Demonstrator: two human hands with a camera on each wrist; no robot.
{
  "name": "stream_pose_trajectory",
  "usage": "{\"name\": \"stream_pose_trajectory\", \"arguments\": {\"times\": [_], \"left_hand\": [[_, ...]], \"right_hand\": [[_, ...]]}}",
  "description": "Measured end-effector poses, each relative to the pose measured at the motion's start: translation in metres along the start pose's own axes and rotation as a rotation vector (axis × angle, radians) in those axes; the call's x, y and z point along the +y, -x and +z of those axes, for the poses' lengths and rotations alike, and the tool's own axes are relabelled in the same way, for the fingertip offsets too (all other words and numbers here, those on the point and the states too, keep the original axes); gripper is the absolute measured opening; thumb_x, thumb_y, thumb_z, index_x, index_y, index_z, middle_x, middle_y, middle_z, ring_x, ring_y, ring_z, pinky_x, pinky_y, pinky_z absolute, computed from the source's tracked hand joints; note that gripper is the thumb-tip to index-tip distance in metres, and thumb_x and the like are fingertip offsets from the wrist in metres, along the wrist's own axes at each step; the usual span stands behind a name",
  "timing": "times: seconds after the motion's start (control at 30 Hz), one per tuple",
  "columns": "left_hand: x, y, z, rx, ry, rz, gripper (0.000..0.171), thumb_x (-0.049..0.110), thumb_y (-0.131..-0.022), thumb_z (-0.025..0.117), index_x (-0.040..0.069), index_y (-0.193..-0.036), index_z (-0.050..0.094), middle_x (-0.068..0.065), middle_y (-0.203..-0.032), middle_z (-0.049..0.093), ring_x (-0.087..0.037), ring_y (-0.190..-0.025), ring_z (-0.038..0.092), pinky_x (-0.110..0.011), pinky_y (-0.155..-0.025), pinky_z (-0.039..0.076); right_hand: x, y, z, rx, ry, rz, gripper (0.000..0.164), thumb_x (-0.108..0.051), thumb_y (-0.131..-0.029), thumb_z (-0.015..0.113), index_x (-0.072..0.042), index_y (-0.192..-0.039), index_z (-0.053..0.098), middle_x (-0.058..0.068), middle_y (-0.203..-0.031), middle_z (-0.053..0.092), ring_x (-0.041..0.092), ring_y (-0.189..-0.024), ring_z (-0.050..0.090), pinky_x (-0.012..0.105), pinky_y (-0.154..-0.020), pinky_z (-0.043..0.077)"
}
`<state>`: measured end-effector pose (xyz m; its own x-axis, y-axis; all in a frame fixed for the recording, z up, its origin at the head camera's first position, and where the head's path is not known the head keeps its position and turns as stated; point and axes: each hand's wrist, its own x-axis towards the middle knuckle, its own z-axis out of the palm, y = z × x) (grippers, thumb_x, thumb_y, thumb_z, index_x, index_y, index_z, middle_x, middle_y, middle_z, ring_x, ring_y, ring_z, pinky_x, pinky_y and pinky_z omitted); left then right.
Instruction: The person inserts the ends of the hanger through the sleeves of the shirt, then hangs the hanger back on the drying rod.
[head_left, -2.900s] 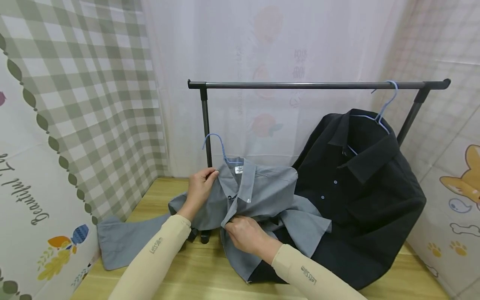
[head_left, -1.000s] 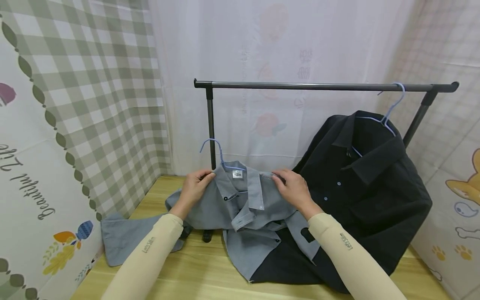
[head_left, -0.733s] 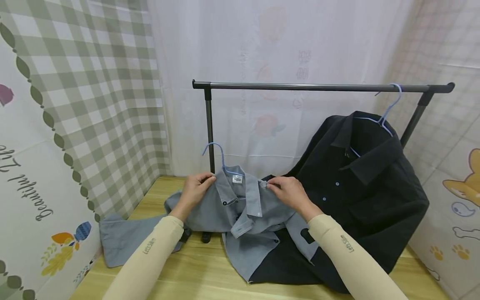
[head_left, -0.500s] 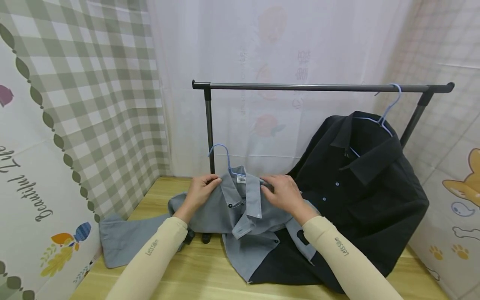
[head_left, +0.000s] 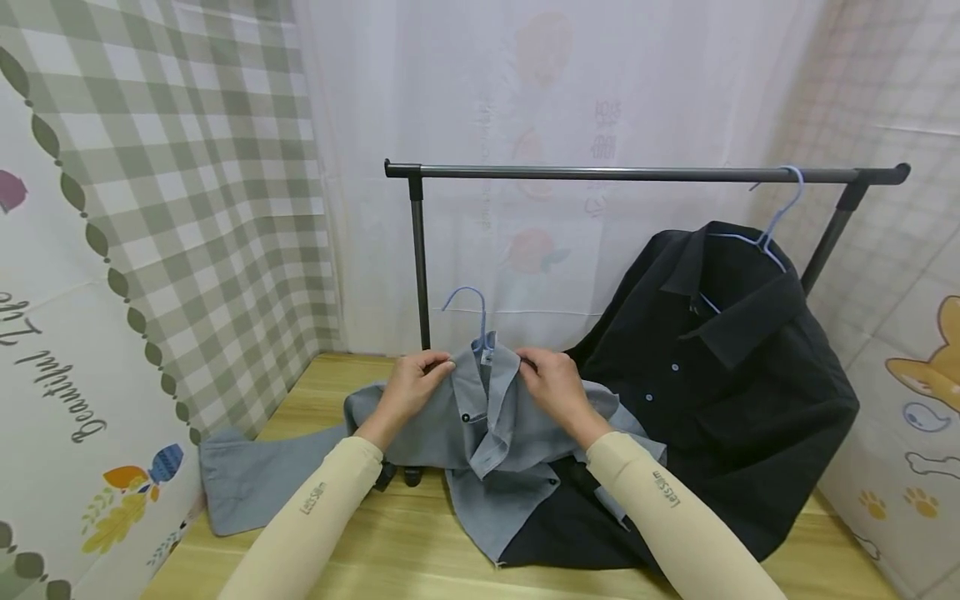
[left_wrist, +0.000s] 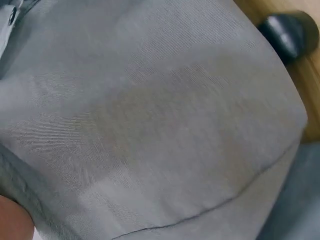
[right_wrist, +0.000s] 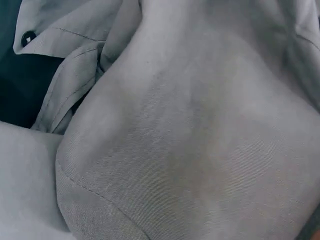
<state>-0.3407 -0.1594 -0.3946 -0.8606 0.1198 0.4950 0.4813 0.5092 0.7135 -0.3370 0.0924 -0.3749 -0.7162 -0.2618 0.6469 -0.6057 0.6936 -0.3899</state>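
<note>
A grey button-up shirt (head_left: 431,442) lies bunched over the table, with a blue hanger (head_left: 482,315) inside it and the hook standing up out of the collar. My left hand (head_left: 411,387) pinches the cloth at the left side of the collar. On the other side, my right hand (head_left: 557,387) pinches the shirt near the collar's right edge. Grey cloth fills the left wrist view, where a bit of a finger (left_wrist: 12,219) shows at the lower left corner. The right wrist view holds mostly shirt cloth (right_wrist: 190,130); the right fingers are largely hidden there.
A black clothes rack (head_left: 600,173) stands behind on the wooden table (head_left: 397,542). At its right end hangs a black shirt (head_left: 735,400) on another blue hanger (head_left: 783,204), its lower part spreading under the grey shirt. A checked curtain (head_left: 187,167) borders the left side.
My right hand has gone from the shirt's front opening up to the right shoulder, then left toward the collar. The hands are closer together, and the hanger hook has shifted right.
</note>
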Motion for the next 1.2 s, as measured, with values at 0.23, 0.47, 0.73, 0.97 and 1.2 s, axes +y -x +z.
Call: {"name": "stream_pose_trajectory", "arguments": {"times": [0.23, 0.47, 0.73, 0.97, 1.2], "left_hand": [[-0.015, 0.002, -0.011, 0.099, -0.211, 0.161, 0.016, 0.014, -0.091, 0.073, 0.005, -0.104, 0.076, -0.009, -0.100, 0.074, -0.025, -0.089, 0.069, -0.042, -0.078, 0.054], [-0.008, -0.003, -0.005, 0.093, -0.210, 0.287, 0.027, 0.017, -0.098, 0.065, 0.002, -0.119, 0.070, -0.014, -0.108, 0.070, -0.029, -0.098, 0.067, -0.044, -0.086, 0.052], [0.012, -0.011, 0.002, 0.046, -0.164, 0.261, 0.010, 0.011, -0.094, 0.068, 0.004, -0.098, 0.075, -0.008, -0.090, 0.072, -0.019, -0.075, 0.062, -0.037, -0.066, 0.048], [0.014, -0.011, 0.003, 0.025, -0.117, 0.205, 0.009, 0.010, -0.093, 0.069, 0.006, -0.098, 0.076, -0.007, -0.096, 0.074, -0.020, -0.082, 0.067, -0.039, -0.072, 0.052], [0.016, -0.009, 0.006, -0.052, -0.085, 0.183, 0.014, 0.014, -0.094, 0.069, 0.006, -0.103, 0.077, -0.007, -0.100, 0.074, -0.019, -0.086, 0.069, -0.036, -0.073, 0.053]], "right_hand": [[0.013, -0.002, -0.007, 0.103, -0.070, 0.070, 0.013, -0.001, -0.092, 0.068, -0.002, -0.102, 0.075, 0.010, -0.093, 0.075, 0.021, -0.076, 0.069, 0.038, -0.067, 0.055], [0.012, -0.003, -0.006, 0.122, -0.110, 0.005, 0.015, 0.003, -0.089, 0.069, -0.001, -0.101, 0.075, 0.012, -0.096, 0.075, 0.023, -0.081, 0.071, 0.039, -0.070, 0.056], [0.010, 0.000, -0.010, 0.043, -0.195, 0.103, 0.024, -0.001, -0.093, 0.059, -0.003, -0.112, 0.074, 0.011, -0.107, 0.073, 0.023, -0.083, 0.068, 0.039, -0.074, 0.055], [0.007, -0.004, -0.014, -0.129, -0.167, 0.129, 0.021, -0.027, -0.094, 0.071, -0.012, -0.109, 0.075, 0.001, -0.094, 0.071, 0.017, -0.077, 0.061, 0.035, -0.069, 0.050], [0.002, -0.005, -0.008, -0.033, 0.036, 0.065, 0.030, -0.035, -0.081, 0.082, -0.018, -0.066, 0.062, -0.010, -0.052, 0.041, 0.010, -0.049, 0.039, 0.028, -0.049, 0.033]]}}
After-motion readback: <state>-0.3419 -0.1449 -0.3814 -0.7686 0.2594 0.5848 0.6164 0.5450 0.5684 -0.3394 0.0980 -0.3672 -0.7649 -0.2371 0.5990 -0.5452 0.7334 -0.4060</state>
